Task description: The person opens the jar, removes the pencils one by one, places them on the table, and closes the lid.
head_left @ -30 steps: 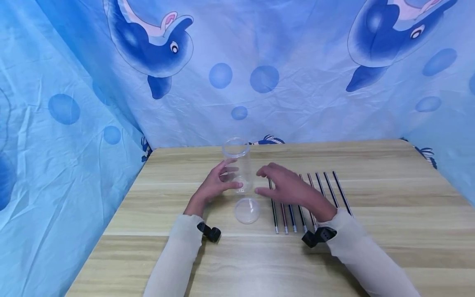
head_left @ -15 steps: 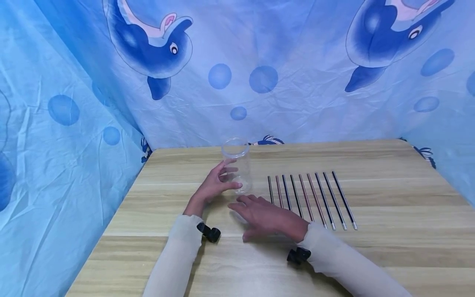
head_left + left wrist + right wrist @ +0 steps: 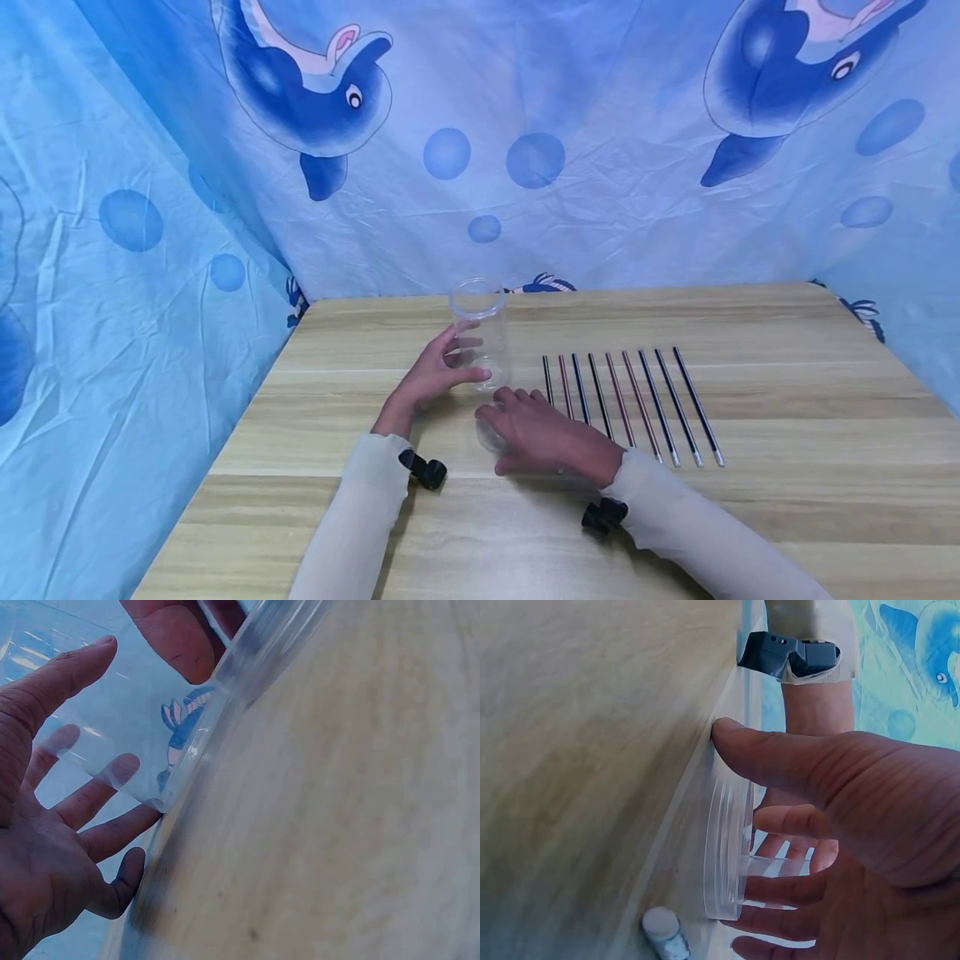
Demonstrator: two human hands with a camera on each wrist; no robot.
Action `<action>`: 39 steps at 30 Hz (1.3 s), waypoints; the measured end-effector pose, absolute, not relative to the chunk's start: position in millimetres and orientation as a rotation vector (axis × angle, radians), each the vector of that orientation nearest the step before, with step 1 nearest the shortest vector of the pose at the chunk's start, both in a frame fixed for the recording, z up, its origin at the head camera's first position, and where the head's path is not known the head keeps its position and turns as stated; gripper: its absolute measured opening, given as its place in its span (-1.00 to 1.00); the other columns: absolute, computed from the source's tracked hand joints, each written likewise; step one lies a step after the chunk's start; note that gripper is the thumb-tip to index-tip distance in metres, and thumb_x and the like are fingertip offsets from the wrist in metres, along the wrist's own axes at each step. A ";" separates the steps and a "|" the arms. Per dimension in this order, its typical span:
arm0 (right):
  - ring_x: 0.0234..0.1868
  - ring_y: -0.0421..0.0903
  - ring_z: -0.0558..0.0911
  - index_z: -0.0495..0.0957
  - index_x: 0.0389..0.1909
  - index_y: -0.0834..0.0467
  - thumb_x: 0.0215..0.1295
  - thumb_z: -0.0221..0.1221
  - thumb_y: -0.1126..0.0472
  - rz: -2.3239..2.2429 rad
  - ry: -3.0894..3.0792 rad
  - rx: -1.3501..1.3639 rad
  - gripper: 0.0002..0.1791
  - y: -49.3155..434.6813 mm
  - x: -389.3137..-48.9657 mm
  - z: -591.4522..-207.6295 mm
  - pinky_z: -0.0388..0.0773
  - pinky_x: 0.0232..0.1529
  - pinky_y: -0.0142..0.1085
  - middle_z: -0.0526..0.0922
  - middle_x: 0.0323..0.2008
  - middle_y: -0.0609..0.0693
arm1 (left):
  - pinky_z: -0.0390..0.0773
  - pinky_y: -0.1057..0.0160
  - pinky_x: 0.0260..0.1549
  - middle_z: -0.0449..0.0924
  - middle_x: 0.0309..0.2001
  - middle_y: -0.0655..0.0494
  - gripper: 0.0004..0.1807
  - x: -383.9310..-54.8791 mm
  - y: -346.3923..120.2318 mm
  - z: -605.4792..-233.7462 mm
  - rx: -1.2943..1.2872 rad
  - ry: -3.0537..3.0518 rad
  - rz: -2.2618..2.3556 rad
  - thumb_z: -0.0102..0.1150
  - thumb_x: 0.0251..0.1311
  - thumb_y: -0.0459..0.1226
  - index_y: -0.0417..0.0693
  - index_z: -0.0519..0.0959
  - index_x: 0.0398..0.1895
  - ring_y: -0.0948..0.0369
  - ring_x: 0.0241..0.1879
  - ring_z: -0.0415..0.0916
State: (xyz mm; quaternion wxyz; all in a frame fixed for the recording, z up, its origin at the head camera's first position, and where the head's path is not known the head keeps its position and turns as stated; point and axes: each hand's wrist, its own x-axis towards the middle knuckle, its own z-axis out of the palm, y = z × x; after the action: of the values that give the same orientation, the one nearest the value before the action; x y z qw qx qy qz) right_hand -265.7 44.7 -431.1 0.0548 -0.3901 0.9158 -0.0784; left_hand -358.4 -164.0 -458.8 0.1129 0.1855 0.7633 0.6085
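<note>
A tall clear plastic jar stands upright and uncapped toward the back of the wooden table. My left hand holds it low on its left side, thumb in front and fingers behind the wall, as seen through the plastic in the left wrist view. My right hand is spread over a round clear lid lying just in front of the jar. In the right wrist view the ridged lid sits between fingers and thumb, fingertips right at its far edge; the thumb touches the tabletop, a little apart from the rim.
Several dark and reddish pencils with white-tipped ends lie in a row right of the jar, partly under my right hand. One pencil end shows close to that hand. A blue dolphin-print curtain encloses the table's back and sides.
My right hand has moved from above the pencils left and nearer to me, down over the lid, its fingers drawing in slightly. My left hand and the jar have stayed put.
</note>
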 end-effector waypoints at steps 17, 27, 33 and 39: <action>0.01 -0.05 0.50 0.52 0.01 0.11 -0.07 0.40 -0.07 -0.601 2.899 -1.294 -0.39 48.0 -272.6 -415.9 0.45 0.11 -0.11 0.57 0.02 0.00 | 0.34 -0.14 0.28 0.37 0.34 -0.19 -0.11 -354.6 -168.2 -459.1 0.595 2.266 1.771 0.43 0.12 -0.39 0.05 0.21 0.51 -0.17 0.36 0.29; 0.12 -0.07 0.44 0.55 -0.06 0.08 -0.22 0.49 0.08 -1.349 2.892 -1.509 -0.40 56.9 -279.3 -399.3 0.54 -0.02 -0.08 0.55 0.12 -0.04 | 0.54 -0.06 0.11 0.40 0.30 -0.23 -0.16 -357.3 -170.2 -461.7 0.668 2.249 1.796 0.34 0.16 -0.48 -0.06 0.19 0.50 -0.18 0.25 0.42; 0.22 0.06 0.45 0.58 -0.02 0.15 -0.14 0.48 0.13 -1.630 2.917 -1.496 -0.42 60.1 -286.7 -385.9 0.54 0.02 0.01 0.54 0.20 0.10 | 0.55 -0.01 0.11 0.40 0.31 -0.11 -0.08 -356.0 -168.1 -460.0 0.594 2.266 1.787 0.42 0.08 -0.48 0.13 0.23 0.50 -0.11 0.26 0.43; 0.18 0.03 0.47 0.45 0.04 0.20 -0.09 0.47 0.16 -1.805 3.027 -1.184 -0.37 58.4 -296.9 -374.3 0.54 -0.14 -0.10 0.49 0.23 0.10 | 0.43 -0.04 0.23 0.39 0.33 0.00 -0.08 -355.6 -164.5 -460.0 0.538 2.262 1.790 0.50 0.06 -0.33 0.28 0.26 0.48 -0.08 0.33 0.35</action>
State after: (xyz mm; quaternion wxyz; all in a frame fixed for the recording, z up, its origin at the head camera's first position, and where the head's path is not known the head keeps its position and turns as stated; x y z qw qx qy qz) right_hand -296.9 58.4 -374.3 -0.2845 -0.3054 0.7805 -0.4654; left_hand -355.6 -164.5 -460.0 0.1034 0.1824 0.7668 0.6066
